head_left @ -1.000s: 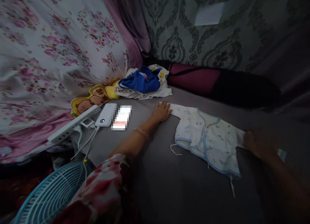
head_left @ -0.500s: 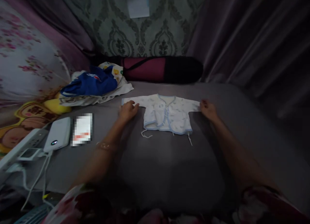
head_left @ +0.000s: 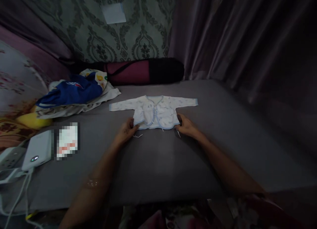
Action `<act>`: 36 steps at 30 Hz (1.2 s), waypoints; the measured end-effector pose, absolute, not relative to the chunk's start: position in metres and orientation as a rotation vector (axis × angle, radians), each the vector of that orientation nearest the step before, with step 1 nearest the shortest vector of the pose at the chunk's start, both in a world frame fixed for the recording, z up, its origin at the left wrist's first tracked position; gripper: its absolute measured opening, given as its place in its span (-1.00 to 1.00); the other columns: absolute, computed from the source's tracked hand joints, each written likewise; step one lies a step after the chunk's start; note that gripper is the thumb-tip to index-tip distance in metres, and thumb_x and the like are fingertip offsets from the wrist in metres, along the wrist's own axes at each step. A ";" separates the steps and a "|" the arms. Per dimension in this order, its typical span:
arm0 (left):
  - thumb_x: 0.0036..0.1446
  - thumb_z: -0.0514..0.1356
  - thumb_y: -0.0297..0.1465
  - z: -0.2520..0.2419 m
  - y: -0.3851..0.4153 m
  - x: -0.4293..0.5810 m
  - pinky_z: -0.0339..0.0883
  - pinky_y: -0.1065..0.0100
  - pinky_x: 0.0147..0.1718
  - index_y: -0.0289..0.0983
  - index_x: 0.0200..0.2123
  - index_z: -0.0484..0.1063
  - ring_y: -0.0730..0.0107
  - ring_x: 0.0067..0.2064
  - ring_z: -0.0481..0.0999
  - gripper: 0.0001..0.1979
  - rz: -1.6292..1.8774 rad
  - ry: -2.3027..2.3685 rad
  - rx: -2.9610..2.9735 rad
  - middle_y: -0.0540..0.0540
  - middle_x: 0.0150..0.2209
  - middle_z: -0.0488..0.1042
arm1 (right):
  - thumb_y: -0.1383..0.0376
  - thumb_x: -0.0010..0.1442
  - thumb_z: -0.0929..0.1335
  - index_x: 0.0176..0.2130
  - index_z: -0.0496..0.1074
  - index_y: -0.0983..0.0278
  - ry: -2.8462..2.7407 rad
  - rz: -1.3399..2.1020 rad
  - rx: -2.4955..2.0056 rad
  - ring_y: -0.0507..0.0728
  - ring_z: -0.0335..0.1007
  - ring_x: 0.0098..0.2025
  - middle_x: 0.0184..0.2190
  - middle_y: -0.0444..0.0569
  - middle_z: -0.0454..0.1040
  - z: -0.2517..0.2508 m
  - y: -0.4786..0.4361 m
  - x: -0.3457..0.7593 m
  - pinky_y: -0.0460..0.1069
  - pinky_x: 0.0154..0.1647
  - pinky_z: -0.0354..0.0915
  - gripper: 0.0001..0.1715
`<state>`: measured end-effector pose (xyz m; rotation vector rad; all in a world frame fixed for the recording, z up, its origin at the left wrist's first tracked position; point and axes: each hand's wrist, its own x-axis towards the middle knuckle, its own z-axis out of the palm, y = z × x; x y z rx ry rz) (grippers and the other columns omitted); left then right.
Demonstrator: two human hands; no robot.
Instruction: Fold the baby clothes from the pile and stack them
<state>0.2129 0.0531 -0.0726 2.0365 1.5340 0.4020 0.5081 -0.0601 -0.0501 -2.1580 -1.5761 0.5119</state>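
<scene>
A small white baby shirt with blue trim and a faint print lies flat on the grey sheet, its sleeves spread to both sides. Thin ties hang from its lower hem and more cross its front. My left hand pinches the shirt's lower left corner between thumb and fingers. At the opposite lower corner, my right hand grips the hem in the same way. Both sleeves lie free of my hands.
Beyond the shirt lie a heap of clothes with a blue garment and a maroon-and-black roll. On the left are a white power bank with cables, a blurred-out card, a power strip and a yellow cushion.
Both hands have left the sleeve ends and moved inward and down to the shirt's lower corners, which they now hold. The camera view has turned to the right.
</scene>
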 end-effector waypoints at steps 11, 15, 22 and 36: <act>0.18 0.05 -0.32 -0.079 0.044 0.204 0.31 0.32 -0.28 -0.24 0.07 0.37 0.28 -0.32 0.48 -0.60 0.516 1.546 2.239 -0.04 -0.39 0.47 | 0.44 0.29 0.12 0.25 0.13 0.30 -1.805 0.250 -2.539 0.27 0.43 -0.01 -0.07 0.20 0.49 -0.040 -0.068 0.491 0.05 -0.08 0.22 -0.44; 0.17 0.07 -0.33 -0.081 0.045 0.196 0.33 0.34 -0.22 -0.24 -0.01 0.43 0.29 -0.25 0.49 -0.66 0.493 1.531 2.298 -0.09 -0.27 0.50 | 0.48 0.27 0.11 0.19 0.22 0.31 -1.807 0.228 -2.582 0.25 0.48 -0.11 -0.16 0.20 0.52 -0.037 -0.069 0.488 0.02 -0.15 0.24 -0.48; 0.11 0.16 -0.34 -0.052 0.044 0.189 0.31 0.19 -0.05 -0.30 0.05 0.36 0.13 -0.04 0.42 -0.59 0.540 1.363 2.617 -0.24 -0.03 0.39 | 0.28 0.25 0.28 0.22 0.22 0.22 -2.016 0.248 -2.361 0.24 0.36 0.03 0.07 0.14 0.37 -0.018 -0.088 0.509 0.01 -0.11 0.24 -0.45; 0.21 0.12 -0.31 -0.039 0.020 0.304 0.26 0.27 -0.10 -0.34 -0.10 0.44 0.15 -0.03 0.44 -0.73 0.162 1.637 2.444 -0.24 -0.10 0.47 | 0.35 0.26 0.22 -0.13 0.51 0.25 -1.714 0.438 -2.151 0.13 0.43 -0.03 -0.11 0.02 0.54 -0.042 0.090 0.454 -0.09 -0.13 0.24 -0.69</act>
